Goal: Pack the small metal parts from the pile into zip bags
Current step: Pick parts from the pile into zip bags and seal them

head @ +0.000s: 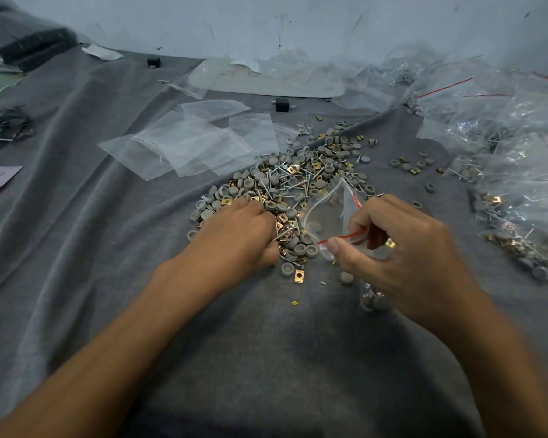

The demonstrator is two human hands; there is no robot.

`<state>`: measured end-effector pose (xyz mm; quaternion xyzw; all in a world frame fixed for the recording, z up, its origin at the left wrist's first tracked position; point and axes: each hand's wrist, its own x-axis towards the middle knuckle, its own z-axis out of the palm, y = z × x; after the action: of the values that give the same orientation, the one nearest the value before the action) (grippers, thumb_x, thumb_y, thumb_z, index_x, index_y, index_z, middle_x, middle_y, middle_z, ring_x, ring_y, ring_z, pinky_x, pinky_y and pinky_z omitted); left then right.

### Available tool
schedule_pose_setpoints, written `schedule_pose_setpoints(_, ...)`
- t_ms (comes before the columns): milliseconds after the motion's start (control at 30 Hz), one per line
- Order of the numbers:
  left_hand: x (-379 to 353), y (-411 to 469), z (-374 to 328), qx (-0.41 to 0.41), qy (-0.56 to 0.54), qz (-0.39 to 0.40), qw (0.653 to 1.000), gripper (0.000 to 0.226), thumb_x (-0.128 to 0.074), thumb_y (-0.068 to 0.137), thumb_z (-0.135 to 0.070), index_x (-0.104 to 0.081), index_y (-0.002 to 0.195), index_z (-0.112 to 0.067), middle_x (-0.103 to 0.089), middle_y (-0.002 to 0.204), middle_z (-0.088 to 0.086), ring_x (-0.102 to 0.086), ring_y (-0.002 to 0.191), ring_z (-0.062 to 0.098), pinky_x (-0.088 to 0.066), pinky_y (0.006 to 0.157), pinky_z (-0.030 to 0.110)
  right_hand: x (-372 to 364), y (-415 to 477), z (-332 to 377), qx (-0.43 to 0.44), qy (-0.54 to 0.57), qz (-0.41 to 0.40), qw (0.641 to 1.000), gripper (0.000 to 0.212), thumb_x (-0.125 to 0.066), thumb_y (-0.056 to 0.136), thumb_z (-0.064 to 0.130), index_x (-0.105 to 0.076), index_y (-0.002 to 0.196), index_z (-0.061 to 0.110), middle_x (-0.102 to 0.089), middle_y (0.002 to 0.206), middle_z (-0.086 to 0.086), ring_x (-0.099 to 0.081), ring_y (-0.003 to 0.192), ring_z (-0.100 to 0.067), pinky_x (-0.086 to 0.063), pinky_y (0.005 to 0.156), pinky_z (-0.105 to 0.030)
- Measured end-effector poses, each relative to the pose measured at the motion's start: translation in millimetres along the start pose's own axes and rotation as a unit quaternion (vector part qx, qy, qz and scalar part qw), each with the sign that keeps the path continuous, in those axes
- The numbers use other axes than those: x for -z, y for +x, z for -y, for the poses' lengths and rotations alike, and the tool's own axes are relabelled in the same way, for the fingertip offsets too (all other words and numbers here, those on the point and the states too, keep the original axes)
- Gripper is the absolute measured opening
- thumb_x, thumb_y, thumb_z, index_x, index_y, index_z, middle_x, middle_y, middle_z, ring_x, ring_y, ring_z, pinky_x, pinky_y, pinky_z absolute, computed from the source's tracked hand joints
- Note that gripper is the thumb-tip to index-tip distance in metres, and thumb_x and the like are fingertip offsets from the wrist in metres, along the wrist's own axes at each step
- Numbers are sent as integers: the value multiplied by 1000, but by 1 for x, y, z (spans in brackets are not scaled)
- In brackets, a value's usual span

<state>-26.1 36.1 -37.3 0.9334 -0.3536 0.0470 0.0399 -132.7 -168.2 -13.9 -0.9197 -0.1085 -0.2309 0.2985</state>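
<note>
A pile of small parts (301, 178), grey round caps, gold square clips and silver screws, lies on the grey cloth (108, 248) in the middle. My left hand (238, 235) rests on the pile's near left side with fingers curled down into the parts; what they grip is hidden. My right hand (402, 248) pinches a small clear zip bag (329, 216) with a red seal line, holding its mouth open just right of the pile. A few parts sit inside the bag's lower end beneath my right hand.
Several empty clear zip bags (190, 143) lie behind the pile to the left. Filled bags (519, 172) are heaped along the right side. Stray caps and clips (299, 275) dot the cloth near my hands. A white wall (266, 23) closes the back.
</note>
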Motion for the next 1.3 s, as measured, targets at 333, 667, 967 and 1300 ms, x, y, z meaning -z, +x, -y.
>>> schedule_pose_setpoints(333, 14, -2, 17, 51, -188, -82, 978, 13, -47, 97, -34, -50, 89, -24, -54, 83, -9, -49, 78, 14, -38, 68, 34, 0, -1, 1, -6, 4, 5, 1000, 24, -67, 85, 47, -53, 80, 28, -51, 80, 15, -52, 75, -8, -38, 65, -19)
schedule_pose_setpoints(667, 29, -13, -2, -8, -299, -134, 945, 8, -54, 98, -34, -53, 92, -29, -61, 76, -16, -57, 68, 6, -41, 58, 19, -1, 0, 4, -11, -4, 17, 1000, 23, -66, 84, 47, -52, 80, 29, -49, 79, 17, -51, 75, -5, -37, 66, -13)
schedule_pose_setpoints(967, 23, -15, -16, -47, -283, -123, 950, 3, -64, 93, -28, -61, 94, -26, -62, 73, -8, -59, 69, 9, -50, 66, 39, -3, 0, 5, -14, 0, 21, 1000, 22, -66, 83, 47, -52, 81, 30, -50, 80, 18, -52, 77, -4, -37, 66, -14)
schedule_pose_setpoints(1300, 25, -15, -12, -32, -313, -123, 941, 5, -67, 94, -30, -62, 93, -32, -64, 74, -12, -60, 71, 7, -44, 64, 20, -3, 0, 5, -14, -4, 20, 1000, 24, -64, 84, 49, -53, 79, 29, -51, 80, 15, -52, 76, -4, -37, 65, -20)
